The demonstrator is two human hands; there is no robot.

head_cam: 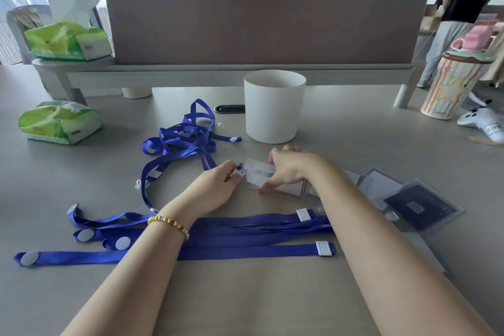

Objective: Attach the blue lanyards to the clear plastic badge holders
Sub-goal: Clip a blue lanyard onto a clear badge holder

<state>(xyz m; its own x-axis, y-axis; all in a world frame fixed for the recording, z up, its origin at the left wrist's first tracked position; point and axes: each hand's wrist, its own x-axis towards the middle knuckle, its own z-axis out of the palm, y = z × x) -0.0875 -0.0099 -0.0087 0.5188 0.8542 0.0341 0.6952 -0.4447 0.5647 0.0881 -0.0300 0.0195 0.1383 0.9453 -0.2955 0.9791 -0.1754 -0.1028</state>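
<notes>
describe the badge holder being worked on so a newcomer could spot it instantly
Start at the white cup mid-desk and come toward the camera: the clear badge holder lies flat between both hands. Unlike the spare holders stacked to its right, the right hand pins it and the left hand works a clip at its end.

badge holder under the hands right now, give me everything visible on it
The badge holder is a clear, flat plastic sleeve lying on the grey table, long side roughly across the view. A pale card seems to sit inside. The right hand presses on it, fingertips on its near edge. The left hand pinches a clear clip with a blue lanyard end at its left edge. Its right end overlaps other holders. Whether the clip is fastened cannot be told.
</notes>
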